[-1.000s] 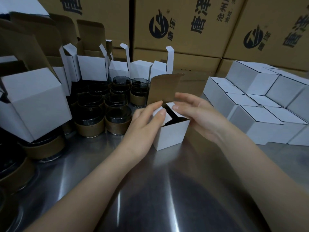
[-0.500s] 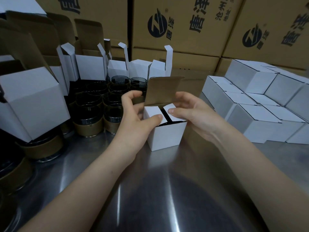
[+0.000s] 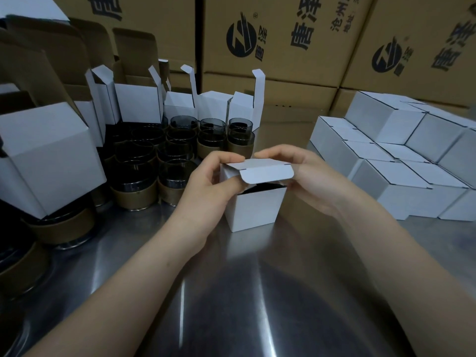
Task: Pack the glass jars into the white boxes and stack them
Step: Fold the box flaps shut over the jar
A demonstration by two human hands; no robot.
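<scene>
Pinching lid flap [image 3: 268, 173] of white box [image 3: 257, 210] w/ left hand [image 3: 206, 191] & right hand [image 3: 311, 176], tuck not in yet. Closed boxes [image 3: 401, 176] stacked at right; plenty of jars [image 3: 180, 176] & open boxes [image 3: 139, 104] to go.

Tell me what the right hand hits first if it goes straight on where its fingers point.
Probably the left hand: the right hand points leftward along the box lid that both pinch, a small gap apart.

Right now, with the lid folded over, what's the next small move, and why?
Probably tuck the flap into the front of the white box: it hangs outside the front wall, a dark gap shows beneath, and the left hand and right hand hold the lid.
</scene>
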